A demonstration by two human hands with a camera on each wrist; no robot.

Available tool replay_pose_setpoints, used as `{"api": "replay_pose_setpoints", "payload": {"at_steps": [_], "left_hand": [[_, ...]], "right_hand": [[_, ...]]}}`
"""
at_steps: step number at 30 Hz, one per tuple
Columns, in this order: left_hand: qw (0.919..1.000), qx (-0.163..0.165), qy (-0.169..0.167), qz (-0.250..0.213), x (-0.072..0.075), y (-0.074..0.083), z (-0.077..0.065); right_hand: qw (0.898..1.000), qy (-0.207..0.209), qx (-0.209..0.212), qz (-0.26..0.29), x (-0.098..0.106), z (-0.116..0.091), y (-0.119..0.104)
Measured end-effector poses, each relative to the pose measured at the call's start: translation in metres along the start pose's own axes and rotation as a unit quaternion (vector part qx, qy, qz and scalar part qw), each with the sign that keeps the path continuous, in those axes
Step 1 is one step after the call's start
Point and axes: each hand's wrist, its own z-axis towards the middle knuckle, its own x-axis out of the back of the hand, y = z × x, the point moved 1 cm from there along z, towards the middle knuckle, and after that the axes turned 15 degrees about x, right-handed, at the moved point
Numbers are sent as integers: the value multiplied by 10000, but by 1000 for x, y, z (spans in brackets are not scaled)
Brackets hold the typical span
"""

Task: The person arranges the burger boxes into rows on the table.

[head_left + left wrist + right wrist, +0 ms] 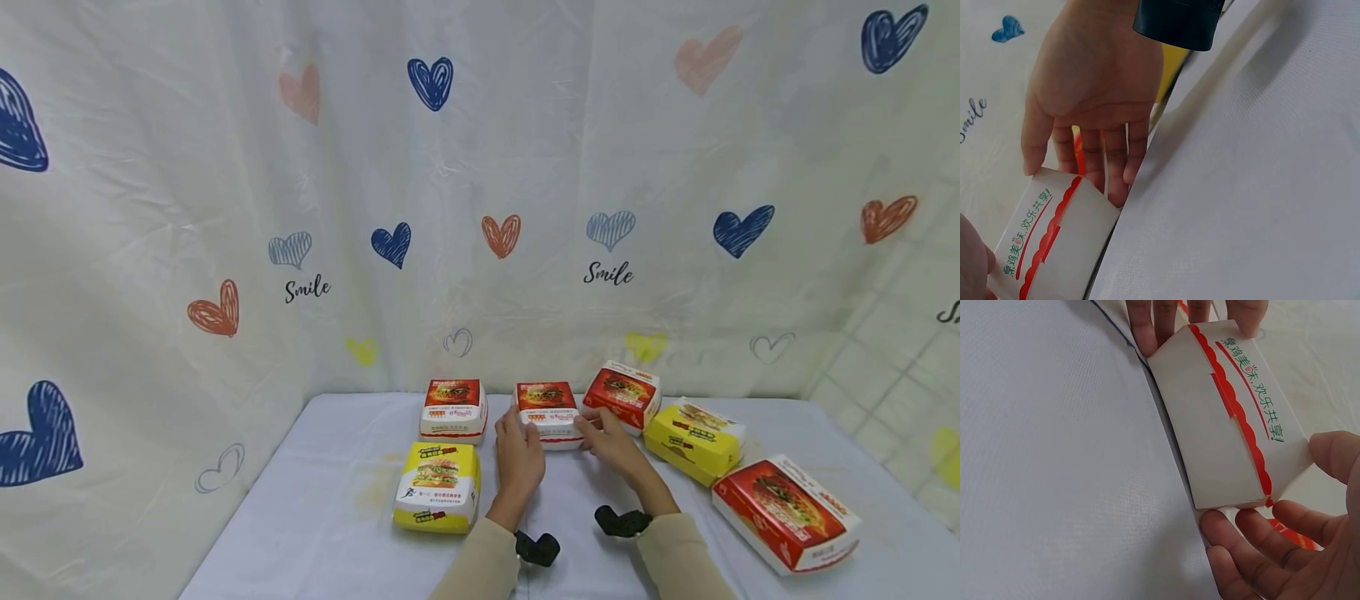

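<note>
A red-and-white burger box (546, 414) stands at the back middle of the table, between both hands. My left hand (519, 457) holds its left end, thumb at the near top corner and fingers along the side in the left wrist view. On the opposite end my right hand (617, 448) grips it, with the thumb (1335, 453) on the upper edge and curled fingers low against the side. The box front (1210, 425) looks closed, with a red scalloped band and green lettering. Its underside is hidden.
Left of the hands are another red-and-white box (453, 412) and a yellow-and-white box (437, 487) in front of it. To the right, a red box (624, 393), a yellow box (693, 440) and a larger red box (787, 512) form a slanting row. A heart-printed curtain (525, 167) hangs behind.
</note>
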Motion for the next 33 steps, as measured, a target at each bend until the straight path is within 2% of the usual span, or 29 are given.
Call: {"api": "replay_pose_setpoints", "payload": {"at_steps": [7,19,33], "left_hand": [[10000,-8,-49,14,-1,0,-1],[9999,63,-52,111,-2,0,-1],[9998,-30,-78,158,-5,-1,1]], "right_hand": [[9999,-12,-125,31,-1,0,1],[9998,19,-97,158,-3,1,5],[9996,-11,122,259,-3,3,6]]}}
